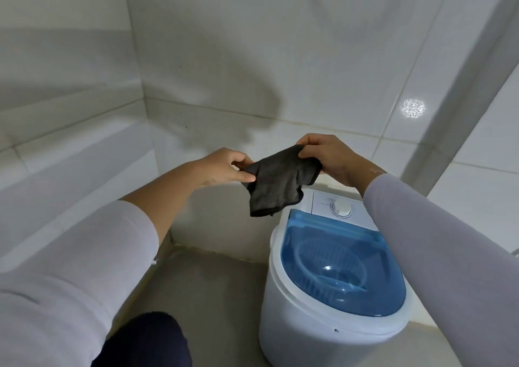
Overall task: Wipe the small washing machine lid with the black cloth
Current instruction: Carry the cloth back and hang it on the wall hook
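A small white washing machine (292, 319) stands on the floor at the lower right. Its see-through blue lid (339, 268) is down, and a white dial (341, 208) sits on the panel behind it. The black cloth (276, 185) hangs in the air above and just left of the machine's back edge. My left hand (224, 167) pinches the cloth's left corner. My right hand (330, 157) grips its upper right corner. The cloth droops between them and does not touch the lid.
White tiled walls meet in a corner behind the machine. A low tiled ledge (70, 153) runs along the left. Beige floor (213, 285) lies left of the machine. A dark trouser leg (146, 341) shows at the bottom edge.
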`<state>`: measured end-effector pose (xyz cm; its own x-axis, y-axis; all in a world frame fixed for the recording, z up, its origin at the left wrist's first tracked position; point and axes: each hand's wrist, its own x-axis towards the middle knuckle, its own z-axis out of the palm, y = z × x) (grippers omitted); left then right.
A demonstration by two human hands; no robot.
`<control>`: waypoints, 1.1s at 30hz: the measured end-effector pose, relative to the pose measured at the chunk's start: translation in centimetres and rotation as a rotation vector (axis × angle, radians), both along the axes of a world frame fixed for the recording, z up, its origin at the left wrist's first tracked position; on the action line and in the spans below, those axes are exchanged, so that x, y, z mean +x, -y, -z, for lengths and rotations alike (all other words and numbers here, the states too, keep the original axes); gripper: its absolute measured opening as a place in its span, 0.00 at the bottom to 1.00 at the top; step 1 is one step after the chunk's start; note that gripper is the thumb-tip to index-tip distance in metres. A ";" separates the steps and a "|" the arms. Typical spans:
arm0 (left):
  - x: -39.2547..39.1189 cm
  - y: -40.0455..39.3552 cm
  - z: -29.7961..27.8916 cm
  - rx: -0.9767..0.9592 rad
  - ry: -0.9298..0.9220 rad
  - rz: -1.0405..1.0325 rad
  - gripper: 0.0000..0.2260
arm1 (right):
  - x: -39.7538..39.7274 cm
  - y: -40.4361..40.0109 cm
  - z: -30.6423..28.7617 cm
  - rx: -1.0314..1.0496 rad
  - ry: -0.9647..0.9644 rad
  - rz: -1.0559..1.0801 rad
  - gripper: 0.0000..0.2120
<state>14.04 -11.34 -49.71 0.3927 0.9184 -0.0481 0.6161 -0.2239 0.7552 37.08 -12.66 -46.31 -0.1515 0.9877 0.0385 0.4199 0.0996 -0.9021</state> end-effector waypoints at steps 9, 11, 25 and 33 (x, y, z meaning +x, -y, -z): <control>-0.9 -7.1 -0.8 0.047 0.227 -0.121 0.10 | -2.8 -7.8 2.0 -0.222 0.036 -0.239 0.13; -1.0 -8.2 -3.3 0.041 0.255 -0.133 0.11 | -4.0 -9.2 0.6 -0.307 0.006 -0.269 0.24; -9.5 -8.9 -33.9 0.154 -0.165 -0.260 0.09 | -13.6 -9.3 -28.9 -0.165 0.108 -0.239 0.09; -13.6 -9.1 -52.0 0.307 -0.095 -0.381 0.05 | -18.1 -10.1 -48.1 0.242 0.160 -0.057 0.07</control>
